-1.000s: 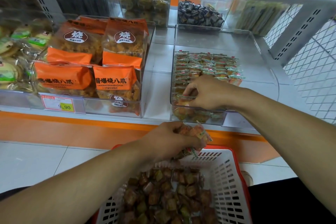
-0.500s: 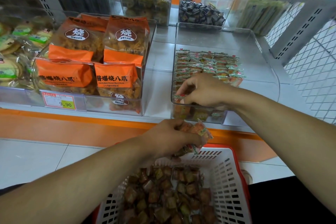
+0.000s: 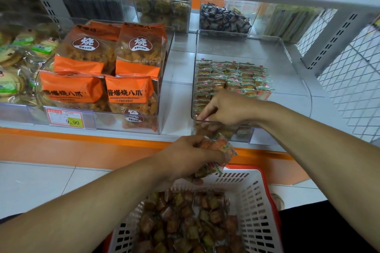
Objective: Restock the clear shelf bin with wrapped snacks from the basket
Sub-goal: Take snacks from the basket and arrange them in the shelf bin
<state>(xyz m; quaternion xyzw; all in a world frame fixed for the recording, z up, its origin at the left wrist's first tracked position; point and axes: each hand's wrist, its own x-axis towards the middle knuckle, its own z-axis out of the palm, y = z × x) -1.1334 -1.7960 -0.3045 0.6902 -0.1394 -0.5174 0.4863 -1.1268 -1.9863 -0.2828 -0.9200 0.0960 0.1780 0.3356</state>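
**Both hands busy between basket and bin**

Nearest the camera, a white slotted basket (image 3: pixel 253 197) with a red rim sits low in the view, its floor covered with small wrapped snacks (image 3: pixel 185 222) in brownish and orange wrappers. Just above its far rim hangs the left hand (image 3: pixel 185 158), palm turned down, fingers curled round a bunch of those wrapped pieces (image 3: pixel 220 152); several orange and green-edged wrappers stick out past the fingertips on the right. Its forearm runs in from the lower left, bare and nearly straight.

Beyond that, the right hand (image 3: pixel 228 109) reaches over the front wall of the clear shelf bin (image 3: pixel 287 51), wrist bent down, knuckles up. Its fingers point down to the left inside the front corner of the bin, and the fingertips are among the packets there; whether they pinch one cannot be told. The right forearm comes in from the lower right edge and slopes up to the bin.

Inside the bin, neat rows of packets (image 3: pixel 232 76) fill the left front part, while its back and right side show bare floor.

Left of the bin stands another clear bin of large orange bags (image 3: pixel 127 68), with a price tag (image 3: pixel 65 118) reading 9.90 on the shelf edge below. Farther back lies a heap of dark wrapped candies (image 3: pixel 224 19).
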